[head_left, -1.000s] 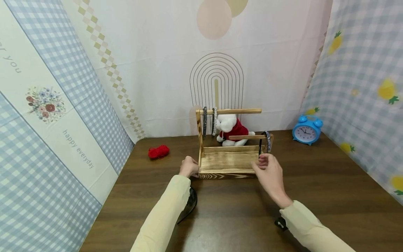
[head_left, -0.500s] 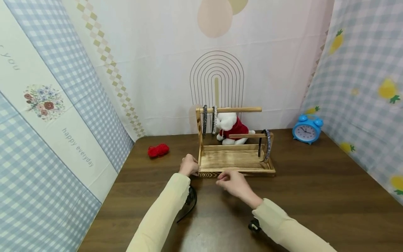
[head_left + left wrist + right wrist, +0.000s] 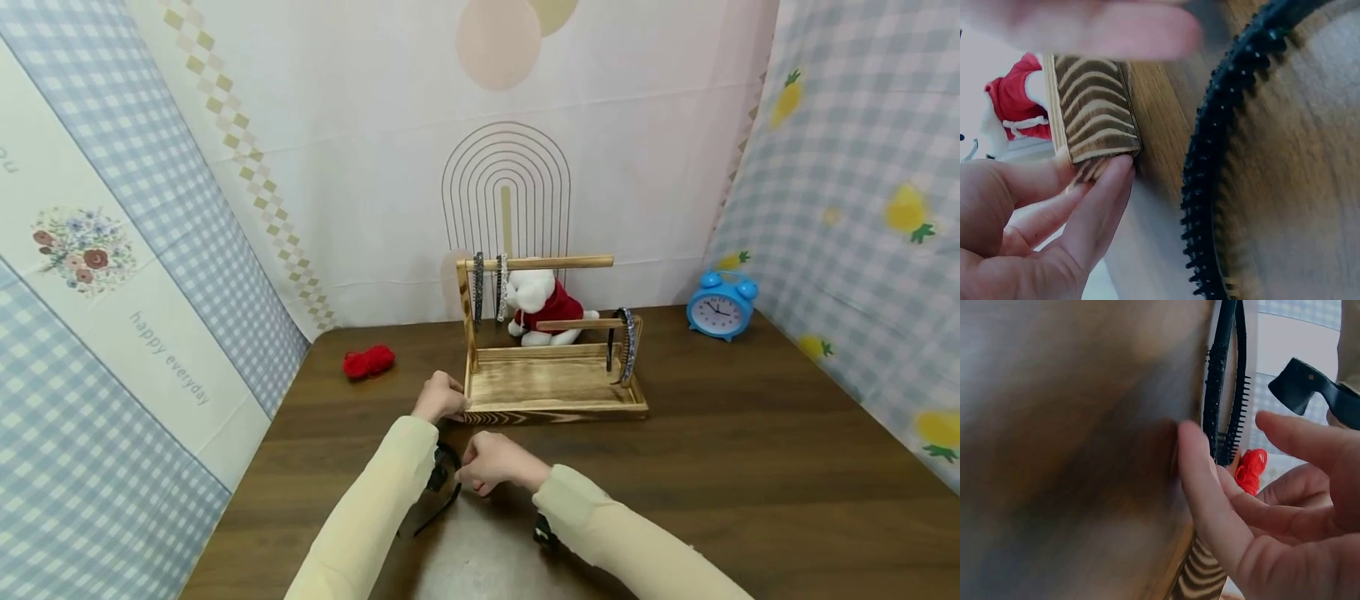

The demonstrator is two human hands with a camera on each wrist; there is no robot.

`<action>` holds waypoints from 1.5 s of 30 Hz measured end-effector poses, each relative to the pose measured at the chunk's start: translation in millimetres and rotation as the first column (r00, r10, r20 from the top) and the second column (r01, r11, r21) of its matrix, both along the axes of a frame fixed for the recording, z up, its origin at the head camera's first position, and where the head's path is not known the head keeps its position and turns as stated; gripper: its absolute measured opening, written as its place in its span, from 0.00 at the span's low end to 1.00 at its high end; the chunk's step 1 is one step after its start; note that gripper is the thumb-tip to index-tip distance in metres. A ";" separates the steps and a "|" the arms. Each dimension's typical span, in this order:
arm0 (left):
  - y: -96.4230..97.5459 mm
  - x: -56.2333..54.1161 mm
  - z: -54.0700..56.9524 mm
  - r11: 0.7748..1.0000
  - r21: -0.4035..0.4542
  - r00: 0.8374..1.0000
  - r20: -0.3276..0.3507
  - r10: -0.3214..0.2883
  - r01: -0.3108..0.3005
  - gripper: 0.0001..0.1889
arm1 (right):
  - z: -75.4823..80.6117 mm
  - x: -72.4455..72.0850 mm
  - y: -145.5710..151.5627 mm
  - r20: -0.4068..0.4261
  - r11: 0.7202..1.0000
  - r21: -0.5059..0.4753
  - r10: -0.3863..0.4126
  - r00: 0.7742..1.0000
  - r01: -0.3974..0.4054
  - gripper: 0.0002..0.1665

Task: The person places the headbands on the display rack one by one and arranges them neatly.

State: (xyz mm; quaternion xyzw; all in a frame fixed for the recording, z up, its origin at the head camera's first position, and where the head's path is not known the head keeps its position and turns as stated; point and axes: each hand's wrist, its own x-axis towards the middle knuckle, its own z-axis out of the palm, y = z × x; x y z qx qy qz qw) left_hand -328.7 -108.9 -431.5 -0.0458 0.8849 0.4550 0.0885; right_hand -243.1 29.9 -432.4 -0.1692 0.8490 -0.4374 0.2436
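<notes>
My left hand [image 3: 438, 396] pinches the front left corner of a wooden headband stand [image 3: 555, 416]; the left wrist view shows thumb and fingers on the corner of its striped front [image 3: 1099, 119]. A black headband [image 3: 453, 496] with comb teeth lies on the table just in front, partly hidden by my left forearm. My right hand [image 3: 493, 461] is beside this headband's right side. In the right wrist view its thumb and forefinger are spread apart, with the headband [image 3: 1213, 394] just beyond the fingertips; contact is hard to tell. Two glittery headbands [image 3: 502, 287] hang on the upper rail, another [image 3: 628, 346] on the lower.
A white plush toy in a red top [image 3: 558, 308] sits behind the stand. Red yarn [image 3: 369, 362] lies at the left, and a blue alarm clock [image 3: 722, 307] stands at the back right. Patterned cloth walls [image 3: 360, 167] border the wooden table [image 3: 712, 467].
My right hand has moved left and toward me, from the stand's right end to the black headband on the table. My left hand stays on the stand's corner.
</notes>
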 end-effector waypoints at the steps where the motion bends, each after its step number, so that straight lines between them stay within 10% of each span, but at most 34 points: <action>1: -1.3 0.0 -0.3 1.000 0.029 1.000 0.020 -0.006 0.006 0.17 | -0.3 -0.4 -4.1 -0.010 1.000 0.028 0.008 1.000 -0.008 0.13; 11: -12.5 -5.7 -1.0 0.974 0.225 0.985 0.159 -0.063 0.027 0.22 | -1.8 0.8 -33.3 -0.171 0.936 0.345 -0.008 0.985 0.068 0.11; 17: -15.9 -8.2 -3.5 0.958 0.283 0.979 0.179 -0.094 0.040 0.24 | 3.6 -2.3 -17.7 -0.037 0.975 0.196 -0.097 0.995 0.102 0.02; 20: -19.0 -9.2 -4.7 0.952 0.302 0.976 0.194 -0.104 0.041 0.25 | 4.2 -3.9 -5.3 0.077 0.988 0.093 -0.128 0.989 0.121 0.13; 30: -19.6 -11.9 -4.8 0.950 0.304 0.965 0.223 -0.139 0.066 0.26 | 0.3 2.6 46.1 0.183 0.970 -0.207 -0.091 0.979 0.129 0.05; 38: -15.5 -14.0 -5.2 0.952 0.295 0.963 0.222 -0.155 0.085 0.26 | 15.7 6.5 89.4 -0.049 0.924 -0.316 -0.243 0.969 0.216 0.04; 45: -20.4 -10.2 -6.5 0.931 0.360 0.966 0.217 -0.141 0.055 0.26 | 25.7 1.4 98.6 -0.387 0.909 -0.272 -0.405 0.828 0.317 0.08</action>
